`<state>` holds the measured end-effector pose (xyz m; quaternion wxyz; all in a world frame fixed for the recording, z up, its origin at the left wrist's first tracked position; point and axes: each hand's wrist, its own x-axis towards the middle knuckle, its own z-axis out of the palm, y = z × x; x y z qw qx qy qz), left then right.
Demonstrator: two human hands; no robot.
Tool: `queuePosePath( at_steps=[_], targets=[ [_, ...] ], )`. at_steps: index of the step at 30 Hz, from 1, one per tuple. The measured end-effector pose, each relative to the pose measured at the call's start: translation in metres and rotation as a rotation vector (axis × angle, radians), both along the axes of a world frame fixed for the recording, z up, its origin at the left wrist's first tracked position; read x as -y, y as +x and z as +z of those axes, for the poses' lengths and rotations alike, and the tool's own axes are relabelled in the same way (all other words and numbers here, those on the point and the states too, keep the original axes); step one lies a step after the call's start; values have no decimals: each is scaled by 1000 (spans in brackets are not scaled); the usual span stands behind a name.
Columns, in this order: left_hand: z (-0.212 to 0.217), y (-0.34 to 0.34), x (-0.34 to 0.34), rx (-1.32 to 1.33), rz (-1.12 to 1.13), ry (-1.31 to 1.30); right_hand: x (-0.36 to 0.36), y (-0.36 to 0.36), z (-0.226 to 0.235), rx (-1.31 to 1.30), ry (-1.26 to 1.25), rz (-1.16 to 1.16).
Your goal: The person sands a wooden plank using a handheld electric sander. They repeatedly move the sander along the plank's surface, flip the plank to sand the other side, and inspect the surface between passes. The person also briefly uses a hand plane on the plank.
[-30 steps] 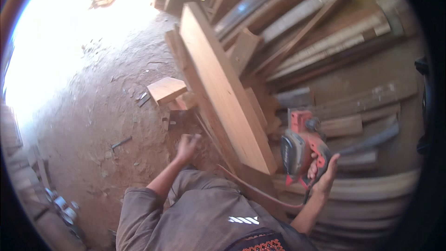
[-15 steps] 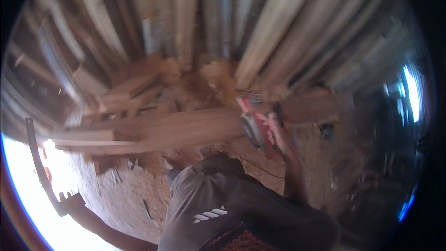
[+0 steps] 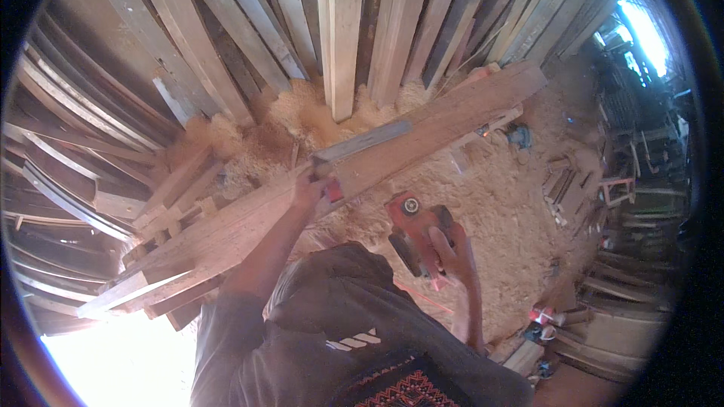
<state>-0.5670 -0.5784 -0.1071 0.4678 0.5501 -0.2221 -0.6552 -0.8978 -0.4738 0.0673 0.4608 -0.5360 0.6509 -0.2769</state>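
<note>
A long thick wooden plank (image 3: 422, 132) runs slantwise from lower left to upper right over a heap of sawdust. My left hand (image 3: 308, 190) rests on the plank's near edge and grips a try square (image 3: 362, 142) with a grey blade and a red stock; the blade lies along the plank's top. My right hand (image 3: 451, 250) holds a red electric planer (image 3: 413, 227) by its handle, just off the plank's near side and above the sawdust.
Many boards (image 3: 339, 22) lean upright against the far wall. Offcuts (image 3: 170, 196) are piled at the left. Sawdust (image 3: 490, 196) covers the ground, with timber racks and clutter (image 3: 633, 203) at the right and glaring sunlight (image 3: 121, 362) at lower left.
The view has swung round hard. My left hand has come up onto the plank with the square. The planer stays in my right hand, now beside the plank.
</note>
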Motion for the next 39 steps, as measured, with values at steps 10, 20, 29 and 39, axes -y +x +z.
queuePosePath(
  at_steps=[10,20,29,39],
  targets=[
    [25,6,-5,108,-373,-113,22,6,14,-166,-165,254],
    [-63,54,-434,172,586,595,128,81,-3,-162,146,876],
    [-92,-227,-610,-204,1137,1067,168,93,-4,-182,318,1072],
    [-117,-235,-633,641,0,921,158,105,0,-625,40,890]
  ],
)
